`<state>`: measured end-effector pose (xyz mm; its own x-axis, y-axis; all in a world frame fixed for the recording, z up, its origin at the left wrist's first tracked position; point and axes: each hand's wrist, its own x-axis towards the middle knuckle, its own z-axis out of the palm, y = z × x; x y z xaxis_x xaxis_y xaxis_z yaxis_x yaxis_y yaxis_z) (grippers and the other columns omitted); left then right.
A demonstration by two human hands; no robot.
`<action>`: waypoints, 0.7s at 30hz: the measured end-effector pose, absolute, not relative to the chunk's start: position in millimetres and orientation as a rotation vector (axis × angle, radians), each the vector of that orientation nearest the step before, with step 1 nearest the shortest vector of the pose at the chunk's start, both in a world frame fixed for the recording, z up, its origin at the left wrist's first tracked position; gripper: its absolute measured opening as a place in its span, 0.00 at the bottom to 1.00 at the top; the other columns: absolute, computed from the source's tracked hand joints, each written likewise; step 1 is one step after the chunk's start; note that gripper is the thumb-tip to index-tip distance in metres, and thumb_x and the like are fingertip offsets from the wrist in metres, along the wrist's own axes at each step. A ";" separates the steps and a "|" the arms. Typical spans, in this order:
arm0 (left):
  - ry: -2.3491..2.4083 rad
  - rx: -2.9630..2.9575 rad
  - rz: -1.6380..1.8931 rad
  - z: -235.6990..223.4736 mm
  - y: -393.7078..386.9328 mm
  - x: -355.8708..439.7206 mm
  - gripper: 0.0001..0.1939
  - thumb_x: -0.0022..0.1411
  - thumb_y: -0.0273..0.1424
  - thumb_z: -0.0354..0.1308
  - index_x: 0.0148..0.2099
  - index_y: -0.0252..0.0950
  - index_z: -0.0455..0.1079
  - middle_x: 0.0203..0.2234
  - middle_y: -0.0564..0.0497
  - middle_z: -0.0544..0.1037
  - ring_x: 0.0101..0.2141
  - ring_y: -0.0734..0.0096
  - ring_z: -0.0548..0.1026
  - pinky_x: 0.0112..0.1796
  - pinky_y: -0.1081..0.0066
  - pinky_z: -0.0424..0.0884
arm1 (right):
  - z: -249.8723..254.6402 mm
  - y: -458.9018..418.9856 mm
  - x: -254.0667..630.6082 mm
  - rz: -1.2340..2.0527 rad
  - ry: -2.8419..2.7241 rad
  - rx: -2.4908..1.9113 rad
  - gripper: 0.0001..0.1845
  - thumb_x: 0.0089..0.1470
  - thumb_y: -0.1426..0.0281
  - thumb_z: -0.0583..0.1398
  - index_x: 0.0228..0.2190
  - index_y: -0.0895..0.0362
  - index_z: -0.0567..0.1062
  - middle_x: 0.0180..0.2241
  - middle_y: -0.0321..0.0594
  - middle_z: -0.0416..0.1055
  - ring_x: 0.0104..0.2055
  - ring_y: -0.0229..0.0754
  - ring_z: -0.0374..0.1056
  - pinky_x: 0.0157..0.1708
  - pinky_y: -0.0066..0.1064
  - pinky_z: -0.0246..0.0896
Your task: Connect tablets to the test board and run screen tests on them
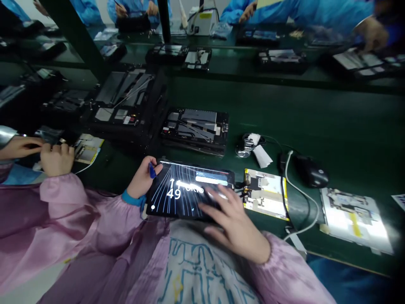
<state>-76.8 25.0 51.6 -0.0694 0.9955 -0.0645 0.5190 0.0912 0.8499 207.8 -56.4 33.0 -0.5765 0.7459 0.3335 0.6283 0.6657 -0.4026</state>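
Observation:
A lit tablet screen (177,207) shows a clock reading with 49, thin white lines and a notification box near its top. My left hand (141,179) grips the left edge of this screen, and a small dark blue piece (152,170) shows at its thumb and fingers; its kind is unclear. Over the right part of the screen my right hand (232,217) is spread, slightly blurred; I cannot tell whether its fingertips touch the glass. Just right of the screen lies an opened board with yellow edges (267,196), and dark connectors run between the two.
A black mouse (311,172), a white cable (317,207) and a silvery panel (356,219) lie to the right. Behind the screen are stacked opened tablets (196,128) and a taller stack (123,99). A co-worker's hands (57,158) work at the left; others sit across the bench.

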 end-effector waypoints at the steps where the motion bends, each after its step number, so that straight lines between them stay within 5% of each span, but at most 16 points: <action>1: 1.663 1.502 0.910 49.0 28.5 -75.2 0.09 0.55 0.35 0.55 0.32 0.38 0.57 0.24 0.56 0.60 0.26 0.73 0.61 0.32 0.71 0.62 | 34.0 -56.3 199.3 0.370 -2.497 -1.011 0.21 0.57 0.57 0.57 0.51 0.50 0.70 0.61 0.45 0.58 0.65 0.59 0.45 0.58 0.60 0.47; 3: 1.630 1.507 0.960 43.4 34.4 -72.2 0.10 0.55 0.34 0.56 0.31 0.38 0.56 0.25 0.56 0.58 0.27 0.73 0.60 0.33 0.71 0.61 | 31.1 -49.8 193.3 0.333 -2.536 -1.111 0.21 0.57 0.55 0.57 0.50 0.49 0.71 0.61 0.44 0.57 0.66 0.61 0.43 0.58 0.65 0.41; 8: 1.532 1.558 1.032 31.4 39.9 -69.9 0.12 0.56 0.35 0.55 0.30 0.38 0.53 0.24 0.57 0.55 0.27 0.74 0.58 0.33 0.71 0.59 | 26.5 -33.5 205.0 -0.039 -2.045 -1.678 0.29 0.59 0.53 0.53 0.54 0.59 0.66 0.61 0.58 0.55 0.66 0.67 0.41 0.54 0.72 0.39; 14: 1.514 1.529 1.085 23.1 41.1 -69.5 0.11 0.58 0.33 0.53 0.29 0.38 0.53 0.24 0.56 0.56 0.27 0.73 0.58 0.34 0.71 0.61 | 33.4 -52.3 185.8 0.261 -2.498 -1.200 0.18 0.56 0.57 0.57 0.46 0.50 0.73 0.61 0.45 0.57 0.66 0.62 0.42 0.58 0.68 0.37; 18: 1.496 1.481 1.083 20.5 40.1 -69.1 0.11 0.59 0.35 0.52 0.29 0.38 0.53 0.24 0.56 0.56 0.27 0.74 0.58 0.34 0.71 0.61 | 26.8 -42.8 187.3 0.021 -2.182 -1.559 0.29 0.57 0.54 0.55 0.54 0.57 0.66 0.60 0.58 0.56 0.65 0.70 0.41 0.52 0.75 0.36; 21: 1.514 1.426 1.084 17.8 39.7 -69.2 0.11 0.59 0.35 0.52 0.29 0.38 0.53 0.24 0.56 0.56 0.27 0.74 0.58 0.33 0.72 0.61 | 27.6 -37.2 186.8 0.050 -2.097 -1.515 0.35 0.56 0.51 0.55 0.58 0.58 0.60 0.60 0.61 0.55 0.65 0.69 0.43 0.53 0.72 0.42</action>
<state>-69.2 39.7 17.8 -0.0708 0.9974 0.0162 0.3366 0.0086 0.9416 186.8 -37.2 27.6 -0.2160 0.8881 0.4057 0.8677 0.3651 -0.3372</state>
